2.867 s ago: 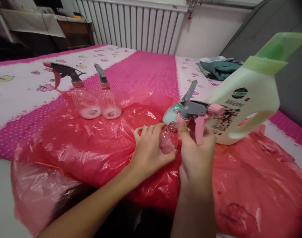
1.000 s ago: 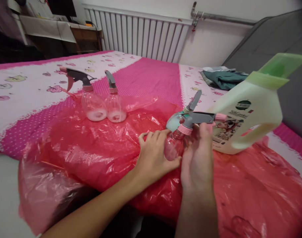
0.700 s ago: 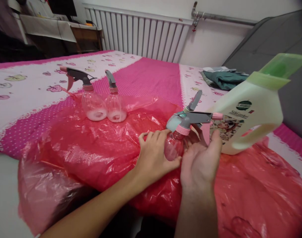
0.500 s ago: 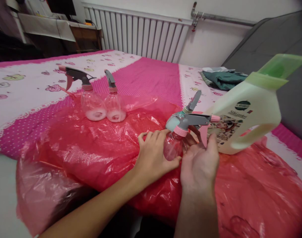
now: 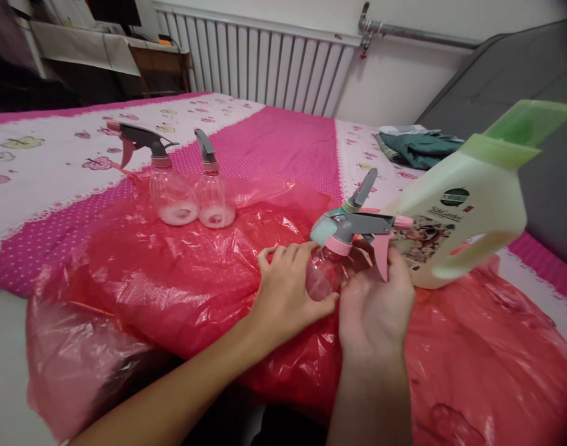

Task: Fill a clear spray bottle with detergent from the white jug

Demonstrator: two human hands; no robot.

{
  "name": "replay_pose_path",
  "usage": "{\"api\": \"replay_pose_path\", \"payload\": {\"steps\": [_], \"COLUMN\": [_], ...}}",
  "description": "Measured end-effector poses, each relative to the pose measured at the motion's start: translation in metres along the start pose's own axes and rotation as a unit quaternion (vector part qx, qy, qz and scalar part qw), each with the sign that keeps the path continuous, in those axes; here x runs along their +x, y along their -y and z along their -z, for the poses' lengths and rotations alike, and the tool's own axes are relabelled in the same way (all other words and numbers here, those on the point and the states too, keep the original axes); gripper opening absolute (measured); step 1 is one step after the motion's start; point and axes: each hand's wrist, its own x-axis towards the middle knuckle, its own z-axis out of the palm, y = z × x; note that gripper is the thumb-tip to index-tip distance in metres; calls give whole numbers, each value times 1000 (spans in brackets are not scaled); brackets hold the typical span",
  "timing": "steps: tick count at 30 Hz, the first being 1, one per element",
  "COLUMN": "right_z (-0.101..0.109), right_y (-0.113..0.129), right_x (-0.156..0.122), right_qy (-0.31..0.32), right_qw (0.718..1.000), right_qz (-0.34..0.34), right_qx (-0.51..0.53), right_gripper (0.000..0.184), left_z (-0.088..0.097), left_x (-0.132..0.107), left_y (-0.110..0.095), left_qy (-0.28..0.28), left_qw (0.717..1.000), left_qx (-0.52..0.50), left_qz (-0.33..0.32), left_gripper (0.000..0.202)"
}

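Note:
My left hand (image 5: 287, 294) is wrapped round a small clear spray bottle (image 5: 321, 279) that stands on a red plastic sheet (image 5: 181, 272). A grey and pink trigger head (image 5: 364, 230) sits on the bottle's neck. My right hand (image 5: 376, 300) is just right of the bottle, fingers curled up around the neck and the pink trigger. Behind the bottle lies a teal sprayer (image 5: 332, 223) with a grey lever.
A large pale-green detergent jug (image 5: 469, 204) stands tilted at the right. Two more clear spray bottles (image 5: 174, 192) (image 5: 213, 198) stand at the back left of the sheet. Folded dark clothes (image 5: 417, 148) lie on the pink bedspread (image 5: 283, 142); a radiator (image 5: 259, 56) lines the wall.
The trigger head, earlier held above the open bottle neck, now sits on the neck. My right hand turned, opened palm-up below it, then curled its fingers back around the trigger.

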Motion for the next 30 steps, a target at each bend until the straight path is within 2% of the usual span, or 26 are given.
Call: {"api": "replay_pose_path", "payload": {"steps": [9, 14, 23, 30], "right_z": [1, 1, 2, 5], "right_y": [0, 2, 2, 1], "right_x": [0, -1, 1, 1], "right_qy": [7, 30, 0, 28], "right_qw": [1000, 999, 1000, 999], "right_qz": [9, 14, 13, 20], "right_qx": [12, 6, 14, 23], "right_gripper": [18, 14, 13, 8], "left_z": [1, 1, -1, -1], "left_x": [0, 1, -1, -1], "left_y": [1, 0, 0, -1], "left_qy": [5, 8, 1, -2], "left_qw": [1000, 1000, 1000, 1000], "left_qx": [2, 2, 8, 5], "left_qz": [0, 0, -7, -4], "left_gripper": [63, 62, 64, 62]}}
